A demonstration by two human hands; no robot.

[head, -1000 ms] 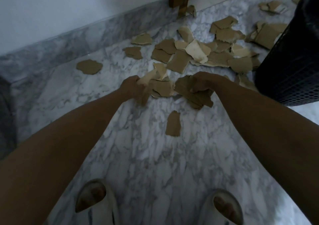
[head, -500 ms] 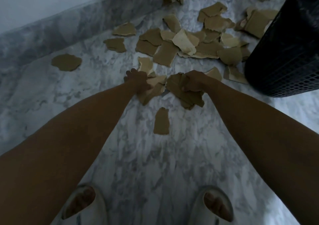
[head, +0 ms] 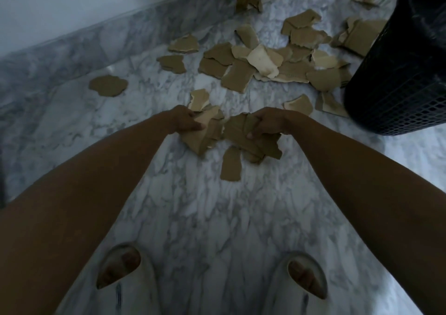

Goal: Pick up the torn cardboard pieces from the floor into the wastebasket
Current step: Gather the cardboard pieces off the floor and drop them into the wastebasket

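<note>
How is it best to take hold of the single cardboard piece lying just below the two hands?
Probably by a long side edge of the cardboard piece, coming from above: it lies flat on the floor, narrow and upright in view, apart from others.

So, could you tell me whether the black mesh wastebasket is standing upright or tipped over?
Upright: the black mesh wastebasket stands on the marble floor, its wall rising out of view. Its contents cannot be seen.

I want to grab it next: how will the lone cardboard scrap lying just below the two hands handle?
The lone scrap lies flat on the smooth marble floor, so it will probably slide before an edge lifts. It looks thin and small, so likely light. Pieces held in the left hand keep their shape, suggesting fair stiffness.
</note>
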